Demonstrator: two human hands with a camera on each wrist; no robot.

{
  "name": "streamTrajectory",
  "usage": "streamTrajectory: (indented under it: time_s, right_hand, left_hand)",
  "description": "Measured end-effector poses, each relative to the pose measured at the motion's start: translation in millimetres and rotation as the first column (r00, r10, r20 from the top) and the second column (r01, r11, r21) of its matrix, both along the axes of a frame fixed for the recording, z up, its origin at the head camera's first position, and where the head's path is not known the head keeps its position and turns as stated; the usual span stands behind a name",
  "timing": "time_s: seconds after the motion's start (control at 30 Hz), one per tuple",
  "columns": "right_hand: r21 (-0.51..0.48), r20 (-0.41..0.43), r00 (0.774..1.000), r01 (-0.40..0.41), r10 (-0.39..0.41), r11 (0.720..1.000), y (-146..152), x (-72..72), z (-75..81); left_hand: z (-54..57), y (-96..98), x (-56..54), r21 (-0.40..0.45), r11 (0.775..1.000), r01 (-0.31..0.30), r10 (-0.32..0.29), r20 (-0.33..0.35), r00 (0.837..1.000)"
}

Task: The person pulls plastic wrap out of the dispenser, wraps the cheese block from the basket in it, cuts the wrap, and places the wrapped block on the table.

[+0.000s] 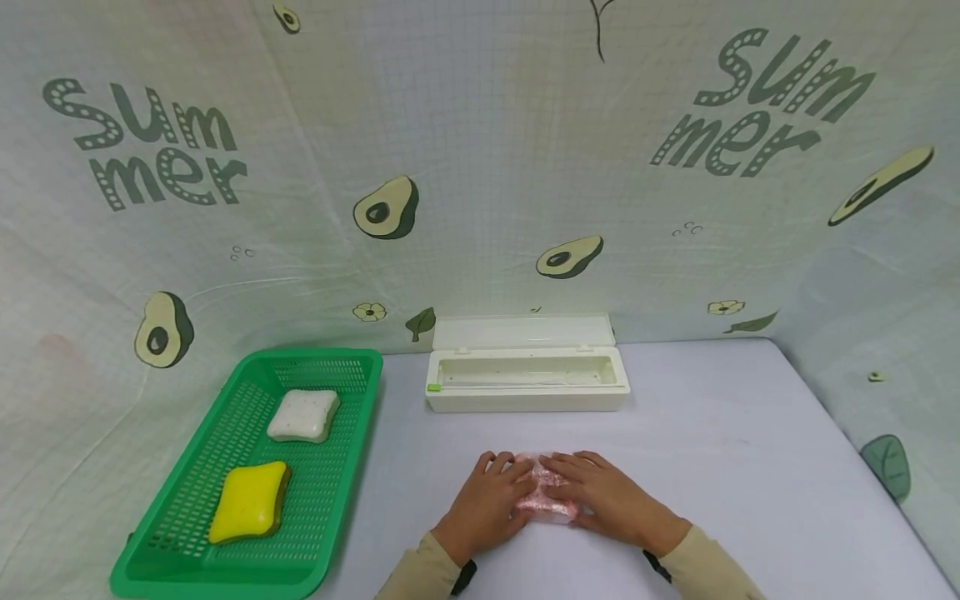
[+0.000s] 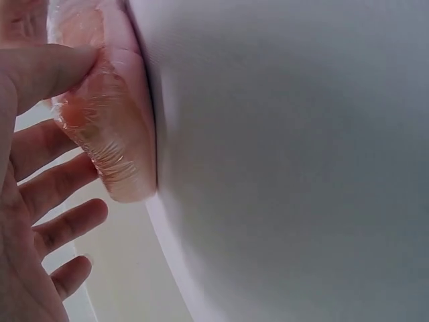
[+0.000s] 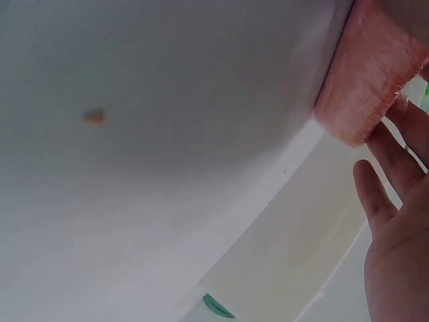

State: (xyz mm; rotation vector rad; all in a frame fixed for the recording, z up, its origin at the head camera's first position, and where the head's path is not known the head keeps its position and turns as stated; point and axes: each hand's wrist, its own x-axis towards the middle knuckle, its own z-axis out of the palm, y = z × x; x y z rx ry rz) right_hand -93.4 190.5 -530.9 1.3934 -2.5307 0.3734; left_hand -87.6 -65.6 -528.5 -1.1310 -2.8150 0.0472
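Note:
On the table lies a pink sponge [image 1: 546, 498], wrapped in clear, crinkled plastic film, between the two hands. The left hand [image 1: 483, 510] grips its left side; in the left wrist view the thumb presses the wrapped edge [image 2: 120, 144] while the outer fingers stay spread. From the right, the right hand [image 1: 617, 500] holds the other side, fingers over the top and thumb at the near edge. The right wrist view shows fingertips touching the filmed end of the sponge [image 3: 362, 80]. Parts of the sponge's top are hidden by the fingers.
Behind the hands stands a white cling film box [image 1: 528, 402], lid up, with a green tab at its left. At left, a green basket [image 1: 351, 483] holds a white sponge [image 1: 300, 415] and a yellow sponge [image 1: 249, 502]. A printed cloth [image 1: 480, 125] hangs behind the table.

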Motion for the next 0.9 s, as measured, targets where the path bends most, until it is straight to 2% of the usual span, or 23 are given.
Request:
streamTrajectory:
  time_s: [0.3,0.43,0.53,0.63,0.77,0.83,0.9]
  right_hand:
    - [-0.036,0.046,0.999,0.028,-0.027,0.999,-2.1,-0.7,-2.4]
    - [-0.076,0.091,0.994,0.068,-0.061,0.995,-2.5,1.6,1.7]
    - [-0.128,0.174,0.98,0.116,-0.093,0.985,-3.9,3.1,7.7]
    - [-0.197,0.298,0.948,0.178,-0.114,0.964,-6.6,2.4,13.9]
    - [-0.303,0.424,0.897,0.272,-0.126,0.913,-10.7,-0.7,19.6]
    - [-0.334,0.449,0.882,0.313,-0.142,0.889,-11.8,-1.7,20.6]
    - [-0.342,0.473,0.867,0.347,-0.16,0.873,-12.2,-2.2,20.7]
  left_hand:
    - [-0.8,2.2,-0.3,0.011,0.999,-0.053,0.052,0.089,0.995]
    - [-2.5,0.8,-0.7,0.079,0.993,-0.085,0.078,0.082,0.994]
    - [-3.6,-1.3,-1.6,0.182,0.978,-0.106,0.096,0.062,0.993]
    - [-3.4,-3.4,-2.5,0.315,0.942,-0.116,0.1,0.065,0.993]
    - [-3.6,-3.4,-3.2,0.486,0.862,-0.143,0.099,0.116,0.988]
    - [-3.7,-2.1,-3.0,0.543,0.821,-0.177,0.108,0.156,0.982]
    - [-4.2,-0.7,-2.6,0.574,0.786,-0.231,0.113,0.235,0.965]
